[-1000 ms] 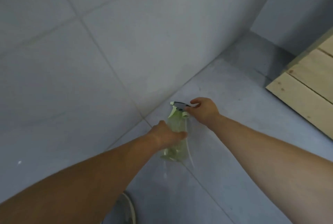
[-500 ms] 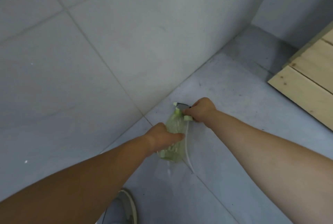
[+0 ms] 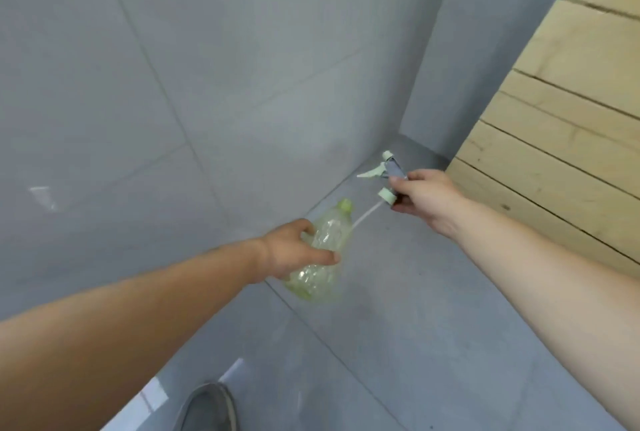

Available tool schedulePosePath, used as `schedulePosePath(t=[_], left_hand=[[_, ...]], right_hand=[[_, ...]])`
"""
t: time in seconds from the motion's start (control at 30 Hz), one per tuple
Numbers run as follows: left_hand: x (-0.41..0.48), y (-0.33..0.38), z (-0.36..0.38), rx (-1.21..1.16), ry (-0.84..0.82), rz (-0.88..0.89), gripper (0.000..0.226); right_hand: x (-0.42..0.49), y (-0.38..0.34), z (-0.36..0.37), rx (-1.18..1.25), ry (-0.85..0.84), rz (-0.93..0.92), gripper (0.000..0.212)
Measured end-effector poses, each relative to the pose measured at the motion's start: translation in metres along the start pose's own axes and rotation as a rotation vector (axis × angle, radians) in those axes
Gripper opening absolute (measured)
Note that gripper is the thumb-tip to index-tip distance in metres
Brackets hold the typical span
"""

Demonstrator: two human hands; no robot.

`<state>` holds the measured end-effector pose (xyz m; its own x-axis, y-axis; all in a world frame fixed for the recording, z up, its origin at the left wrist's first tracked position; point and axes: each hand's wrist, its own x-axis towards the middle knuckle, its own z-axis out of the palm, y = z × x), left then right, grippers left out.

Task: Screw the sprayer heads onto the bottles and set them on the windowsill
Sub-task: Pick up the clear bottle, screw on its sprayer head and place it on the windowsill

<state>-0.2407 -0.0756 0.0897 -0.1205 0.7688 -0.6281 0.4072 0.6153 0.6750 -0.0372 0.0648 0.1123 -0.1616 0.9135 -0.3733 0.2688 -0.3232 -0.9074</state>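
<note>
The left hand (image 3: 294,250) is wrapped round the middle of a clear, greenish bottle (image 3: 320,257), holding it tilted with its neck pointing up and away toward the other hand; the right hand (image 3: 424,196) is closed on the sprayer head (image 3: 386,176), gripping it near the pale collar, with the nozzle and trigger sticking out beyond the fingers; the two hands are held apart, the right one farther out than the left. The thin white dip tube (image 3: 363,217) slants down from the collar toward the bottle's neck, and whether its end is inside the mouth cannot be told (the tube passes behind the bottle's shoulder); the collar itself is clearly off the neck, so this head is judged not yet screwed on. Left to do, then: seat the tube, bring the collar down onto the threads, twist it tight, and carry the bottle to the windowsill, which is nowhere in view; no other bottles or heads show either. Below both hands lies a grey tiled floor (image 3: 433,344); beyond the left hand rises a grey tiled wall (image 3: 207,67); just past the right hand stands a pale wooden plank structure (image 3: 554,136); a shoe (image 3: 207,410) shows beneath the left forearm.
</note>
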Motion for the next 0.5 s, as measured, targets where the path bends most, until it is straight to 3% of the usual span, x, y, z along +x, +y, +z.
schedulePosePath(t=[0.17,0.3,0.5], left_hand=[[-0.066,0.032,-0.027,0.056,0.051,0.112,0.058],[-0.111,0.043,-0.042,0.025,0.072,0.159,0.062],[-0.157,0.053,-0.044,-0.009,0.096,0.212,0.068]], right_hand=[[-0.06,-0.082,-0.047,0.198,0.101,-0.195,0.013],[-0.12,-0.133,-0.072,0.388,0.198,-0.323,0.009],[-0.179,-0.161,-0.088,0.504,0.229,-0.379,0.01]])
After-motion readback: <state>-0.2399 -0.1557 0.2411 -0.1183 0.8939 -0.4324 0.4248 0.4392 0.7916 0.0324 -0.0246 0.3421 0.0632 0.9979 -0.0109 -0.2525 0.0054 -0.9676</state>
